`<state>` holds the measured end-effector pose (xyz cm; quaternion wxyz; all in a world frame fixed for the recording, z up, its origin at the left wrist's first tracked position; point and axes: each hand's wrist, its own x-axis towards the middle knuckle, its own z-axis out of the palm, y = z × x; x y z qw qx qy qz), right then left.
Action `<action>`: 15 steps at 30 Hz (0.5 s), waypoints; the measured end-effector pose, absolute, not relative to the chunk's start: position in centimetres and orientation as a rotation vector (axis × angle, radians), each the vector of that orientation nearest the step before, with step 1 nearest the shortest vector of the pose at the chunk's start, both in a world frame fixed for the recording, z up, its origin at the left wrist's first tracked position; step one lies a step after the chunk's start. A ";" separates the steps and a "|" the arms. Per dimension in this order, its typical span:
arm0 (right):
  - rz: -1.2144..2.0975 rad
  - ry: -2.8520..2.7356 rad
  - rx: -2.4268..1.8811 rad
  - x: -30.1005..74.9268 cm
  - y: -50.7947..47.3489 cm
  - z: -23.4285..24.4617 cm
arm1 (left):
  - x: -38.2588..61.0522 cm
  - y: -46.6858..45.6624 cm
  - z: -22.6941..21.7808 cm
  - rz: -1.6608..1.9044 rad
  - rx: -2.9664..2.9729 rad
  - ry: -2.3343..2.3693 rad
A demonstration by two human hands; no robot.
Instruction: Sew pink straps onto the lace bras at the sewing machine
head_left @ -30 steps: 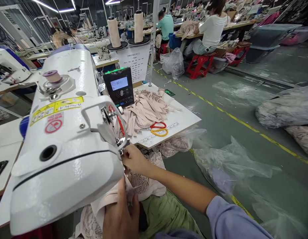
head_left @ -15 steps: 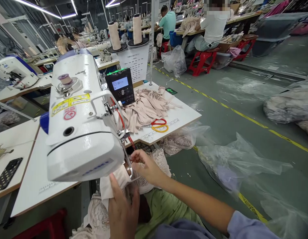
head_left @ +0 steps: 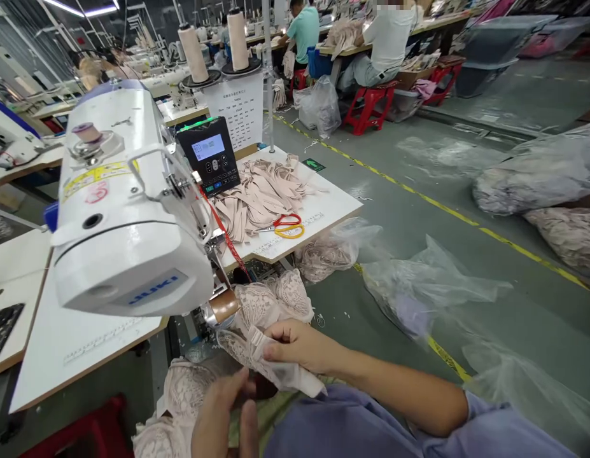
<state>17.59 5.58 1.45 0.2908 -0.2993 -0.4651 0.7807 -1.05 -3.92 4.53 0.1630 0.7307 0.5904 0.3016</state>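
My right hand point(head_left: 302, 345) is closed on a pale beige lace bra point(head_left: 287, 376), pinching a sheer band of it in front of my lap. Just left of it, my left hand point(head_left: 218, 410) has its fingers apart and grips nothing visible; its fingertips are close to the lace. Behind the hands stands a white sewing machine point(head_left: 127, 261), its narrow brown-and-metal arm end point(head_left: 223, 308) bare of cloth at the tip. More lace cups point(head_left: 295, 296) rest beyond my right hand, and others point(head_left: 182, 388) lie at lower left. Whether these pieces join is hidden.
Beige fabric strips point(head_left: 261, 191) are heaped on the white tabletop point(head_left: 330, 203), with red-and-yellow scissors point(head_left: 289, 226) in front. A control panel point(head_left: 209, 156) stands beside the machine. Plastic bags point(head_left: 419, 286) lie on the floor to the right. Two co-workers sit farther back.
The bra has come away from the machine's arm toward my lap. My right hand has moved down and now grips its band; my left hand has lowered and released the cloth. The view has shifted right.
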 end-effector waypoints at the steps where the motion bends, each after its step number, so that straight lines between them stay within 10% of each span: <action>1: 2.130 -1.296 -0.734 17.6 5.6 1.9 | -1.3 -3.1 5.4 0.891 2.203 1.584; 4: 2.061 -1.743 -0.613 17.5 5.7 2.8 | -1.3 -0.9 6.1 0.683 2.351 1.411; 10: 0.586 -2.596 -0.852 15.9 5.4 0.0 | -1.8 0.5 2.2 0.555 1.179 1.499; 15: 0.517 -2.365 -0.786 15.6 5.6 -1.5 | -2.4 -0.2 0.7 0.713 0.940 1.320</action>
